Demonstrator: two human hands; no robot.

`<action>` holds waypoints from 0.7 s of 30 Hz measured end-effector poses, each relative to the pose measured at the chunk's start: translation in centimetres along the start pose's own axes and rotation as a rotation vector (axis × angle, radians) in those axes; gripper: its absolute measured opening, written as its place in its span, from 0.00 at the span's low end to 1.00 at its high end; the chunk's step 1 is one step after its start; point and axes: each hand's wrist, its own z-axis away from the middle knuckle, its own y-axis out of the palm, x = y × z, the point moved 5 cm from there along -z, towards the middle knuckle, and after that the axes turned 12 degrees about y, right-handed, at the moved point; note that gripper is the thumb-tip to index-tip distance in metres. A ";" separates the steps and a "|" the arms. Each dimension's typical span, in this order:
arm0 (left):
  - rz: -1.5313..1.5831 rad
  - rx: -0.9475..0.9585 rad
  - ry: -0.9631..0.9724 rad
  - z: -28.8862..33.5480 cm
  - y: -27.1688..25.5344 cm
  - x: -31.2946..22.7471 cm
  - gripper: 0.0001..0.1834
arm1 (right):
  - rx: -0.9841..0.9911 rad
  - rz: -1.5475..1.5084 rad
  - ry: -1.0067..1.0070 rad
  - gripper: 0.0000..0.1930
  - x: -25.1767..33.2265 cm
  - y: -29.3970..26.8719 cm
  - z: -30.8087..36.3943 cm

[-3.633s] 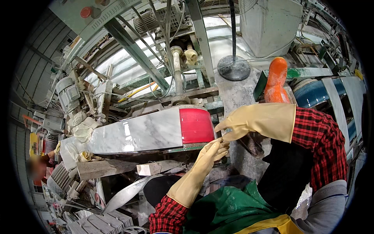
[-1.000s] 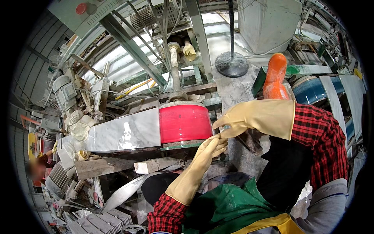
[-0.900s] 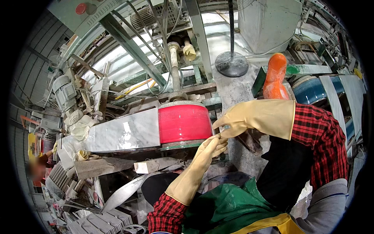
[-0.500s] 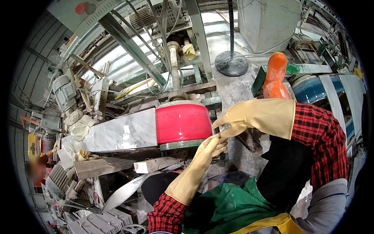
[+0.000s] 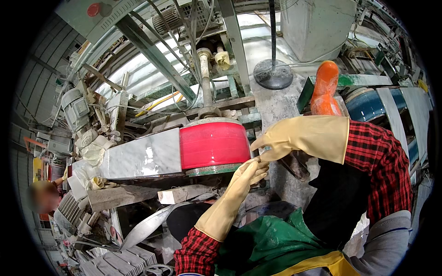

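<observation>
Red surface (image 5: 214, 145) shows wider, marbled slab (image 5: 142, 155) shifted left.

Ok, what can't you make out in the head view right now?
Head view, all three:
Anything between left hand and right hand: hidden by their gloved fingers.
Black stand: top cut off by the upper edge.
Co-worker, far left: head blurred.

Right hand (image 5: 277, 141) sat just right of the drum (image 5: 214, 143), left hand (image 5: 247, 175) by its near right corner! Slab (image 5: 138, 155) lay left of the drum, shaft (image 5: 206, 80) behind; beyond my right hand, the boot (image 5: 326, 85), right of the stand (image 5: 273, 75)!
</observation>
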 end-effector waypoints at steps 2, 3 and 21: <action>0.005 -0.010 -0.002 -0.1 -0.1 0.1 0.25 | 0.054 -0.020 0.031 0.34 0.0 0.0 0.2; 0.008 0.005 0.002 -0.1 0.0 0.1 0.25 | -0.027 -0.039 0.074 0.33 0.0 -0.2 0.5; 0.008 0.011 0.005 0.0 0.1 -0.1 0.23 | -0.021 -0.036 0.109 0.34 0.1 -0.1 0.6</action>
